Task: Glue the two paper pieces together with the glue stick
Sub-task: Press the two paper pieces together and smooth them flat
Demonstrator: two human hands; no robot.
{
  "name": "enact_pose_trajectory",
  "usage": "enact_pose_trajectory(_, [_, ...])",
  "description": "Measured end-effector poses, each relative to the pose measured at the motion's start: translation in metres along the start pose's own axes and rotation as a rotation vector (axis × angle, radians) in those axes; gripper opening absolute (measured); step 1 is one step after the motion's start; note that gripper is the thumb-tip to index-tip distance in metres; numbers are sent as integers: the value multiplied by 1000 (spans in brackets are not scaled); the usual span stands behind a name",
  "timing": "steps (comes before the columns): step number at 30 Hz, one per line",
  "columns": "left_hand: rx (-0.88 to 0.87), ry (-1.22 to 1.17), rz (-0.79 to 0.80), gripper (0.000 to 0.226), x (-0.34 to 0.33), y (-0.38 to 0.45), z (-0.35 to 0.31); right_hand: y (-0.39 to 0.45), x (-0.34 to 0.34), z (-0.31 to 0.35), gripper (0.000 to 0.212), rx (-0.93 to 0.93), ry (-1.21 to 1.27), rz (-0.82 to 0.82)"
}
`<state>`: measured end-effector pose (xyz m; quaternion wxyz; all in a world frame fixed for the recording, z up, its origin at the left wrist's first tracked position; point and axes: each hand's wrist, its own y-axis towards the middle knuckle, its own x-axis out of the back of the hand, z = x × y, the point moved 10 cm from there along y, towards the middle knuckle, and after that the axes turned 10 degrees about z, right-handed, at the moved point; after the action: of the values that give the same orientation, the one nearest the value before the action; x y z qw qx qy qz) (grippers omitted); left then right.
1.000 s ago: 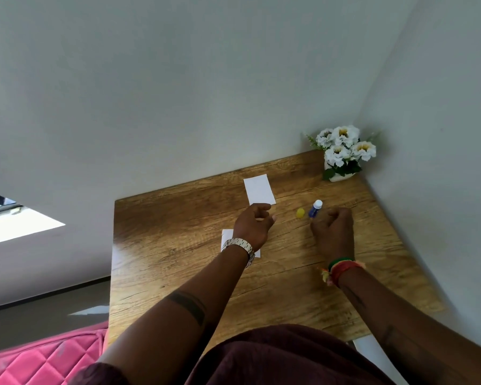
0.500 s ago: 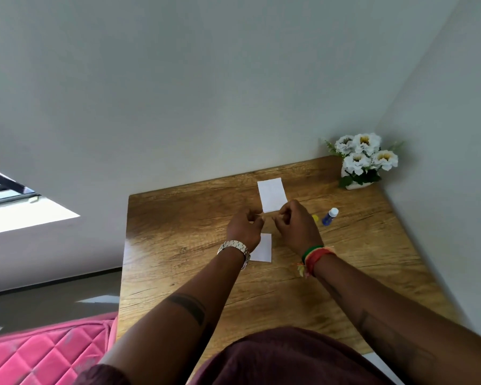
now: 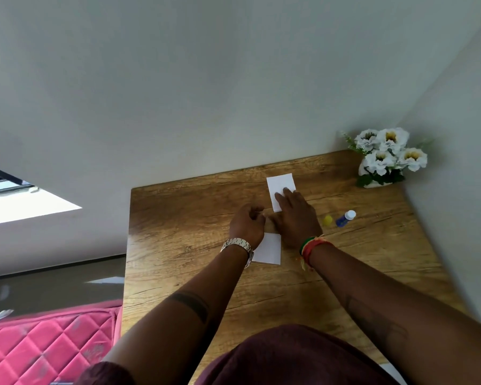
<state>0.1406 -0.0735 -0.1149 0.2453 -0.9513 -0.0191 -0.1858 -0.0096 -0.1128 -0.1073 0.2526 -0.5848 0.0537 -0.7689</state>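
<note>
head view: right hand (image 3: 295, 215) flat on far paper (image 3: 280, 187), left hand (image 3: 247, 225) loosely curled, holding nothing.
dragging it could skew it off the near paper (image 3: 268, 250) (open glue stick (image 3: 345, 218) may roll toward the table's (image 3: 178, 245) right edge).

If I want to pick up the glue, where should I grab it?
Probably pinch the blue body of the glue from above, fingers on its two long sides. It lies tipped over on the table with its white end pointing away, and its yellow cap sits off beside it, so avoid the open end.

You see matt white paper pieces (image 3: 280, 184) on a grained wood table (image 3: 178, 245) (a polished metal watch (image 3: 238, 244) gleams)
</note>
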Motion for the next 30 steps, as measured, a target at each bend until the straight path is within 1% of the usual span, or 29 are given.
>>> enact_pose_trajectory(7, [34,-26,-32,21,6,1,-2,1,11,4,44,71,-117,-70])
enact_pose_trajectory(11, [64,-54,-29,23,6,0,-5,2,15,1,31,46,19,-82])
enact_pose_trajectory(13, [123,-84,-40,27,6,-1,-2,1,18,1,24,53,97,-92])
enact_pose_trajectory(14, [159,-108,-46,29,5,-2,1,-1,21,1,22,66,145,-126])
enact_pose_trajectory(17, [228,-239,-42,41,4,0,1,-10,35,12,20,168,280,-246])
enact_pose_trajectory(19, [247,-354,-42,48,6,1,-1,-16,40,26,20,271,304,-260])
enact_pose_trajectory(21, [232,-470,-102,34,16,0,-1,-20,40,35,26,326,346,-234])
enact_pose_trajectory(22, [238,-516,-131,27,22,-2,1,-22,38,34,33,312,423,-199])
enact_pose_trajectory(24, [260,-596,-131,20,24,-8,6,-24,32,24,49,205,717,-111])
enact_pose_trajectory(26, [267,-670,-108,16,23,-15,10,-26,26,16,51,85,1026,-54])
enact_pose_trajectory(27, [266,-698,-105,14,23,-19,11,-27,21,12,51,33,1142,-22])
enact_pose_trajectory(28, [263,-715,-106,13,23,-23,11,-27,15,11,51,-4,1237,25])
enact_pose_trajectory(30, [253,-720,-106,14,23,-31,14,-30,5,10,52,-51,1336,97])
